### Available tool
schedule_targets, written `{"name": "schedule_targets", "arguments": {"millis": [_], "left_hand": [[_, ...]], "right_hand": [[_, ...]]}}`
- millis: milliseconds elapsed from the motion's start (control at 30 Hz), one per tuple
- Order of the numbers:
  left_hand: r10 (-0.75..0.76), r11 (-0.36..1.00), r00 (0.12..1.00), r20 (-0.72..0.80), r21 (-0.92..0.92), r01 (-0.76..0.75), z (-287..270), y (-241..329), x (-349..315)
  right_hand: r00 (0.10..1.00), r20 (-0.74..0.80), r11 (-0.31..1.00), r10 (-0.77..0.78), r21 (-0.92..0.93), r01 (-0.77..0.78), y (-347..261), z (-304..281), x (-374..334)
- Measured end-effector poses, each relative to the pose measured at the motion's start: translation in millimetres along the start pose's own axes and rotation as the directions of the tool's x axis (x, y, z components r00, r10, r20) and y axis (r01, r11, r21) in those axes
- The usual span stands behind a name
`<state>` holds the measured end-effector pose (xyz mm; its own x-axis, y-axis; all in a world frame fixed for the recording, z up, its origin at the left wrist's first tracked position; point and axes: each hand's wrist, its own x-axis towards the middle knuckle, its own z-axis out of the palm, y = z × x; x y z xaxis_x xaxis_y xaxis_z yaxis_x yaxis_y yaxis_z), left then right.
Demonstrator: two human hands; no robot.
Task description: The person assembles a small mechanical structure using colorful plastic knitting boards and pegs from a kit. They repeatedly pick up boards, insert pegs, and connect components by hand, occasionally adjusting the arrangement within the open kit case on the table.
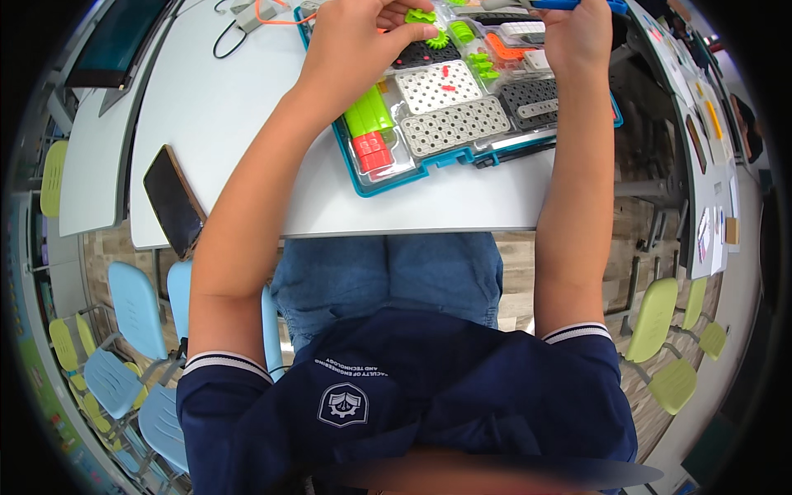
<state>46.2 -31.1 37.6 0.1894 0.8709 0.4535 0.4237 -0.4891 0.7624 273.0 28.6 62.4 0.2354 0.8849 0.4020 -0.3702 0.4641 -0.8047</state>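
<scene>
At the top edge, my left hand (363, 37) is over the left part of a parts tray with a teal rim (363, 186). Its thumb and fingers close around a lime-green plastic piece (421, 16), just above a lime-green gear (437, 39). My right hand (580, 37) is over the tray's right side, closed around a long blue and grey piece (557, 4). The frame's upper edge cuts off some of its fingers. Below my left hand lie a white perforated plate (429, 97) with small red pegs and a light grey perforated plate (456, 128).
Lime-green blocks (368, 113) and red blocks (372, 152) fill the tray's left compartment. A phone (173, 198) lies by the white table's (429, 213) front left edge, near my left forearm. Black and orange cables (231, 45) are at the back left, and a monitor (120, 41) is beyond.
</scene>
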Motion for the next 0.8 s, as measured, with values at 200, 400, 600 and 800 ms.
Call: {"name": "schedule_targets", "arguments": {"millis": [200, 400, 600, 800], "left_hand": [[0.369, 0.899, 0.921, 0.126, 0.202, -0.387, 22.1, 10.4, 28.1], [0.249, 0.943, 0.937, 0.243, 0.158, -0.292, 41.8, 10.9, 40.2], [0.112, 0.953, 0.951, 0.289, 0.24, -0.185, 39.7, 14.9, 45.1], [0.138, 0.905, 0.94, 0.313, 0.345, -0.248, 43.6, 12.0, 45.9]], "right_hand": [[0.997, -0.071, 0.997, 0.009, -0.075, -0.014, 5.4, -8.1, 5.5], [0.997, -0.065, 0.998, 0.032, 0.058, -0.029, 5.2, -13.8, 10.7], [0.999, -0.019, 0.998, 0.037, 0.044, -0.036, 5.3, -13.4, 9.3], [0.998, -0.045, 0.999, 0.045, 0.007, -0.045, 6.0, -11.7, 8.8]]}}
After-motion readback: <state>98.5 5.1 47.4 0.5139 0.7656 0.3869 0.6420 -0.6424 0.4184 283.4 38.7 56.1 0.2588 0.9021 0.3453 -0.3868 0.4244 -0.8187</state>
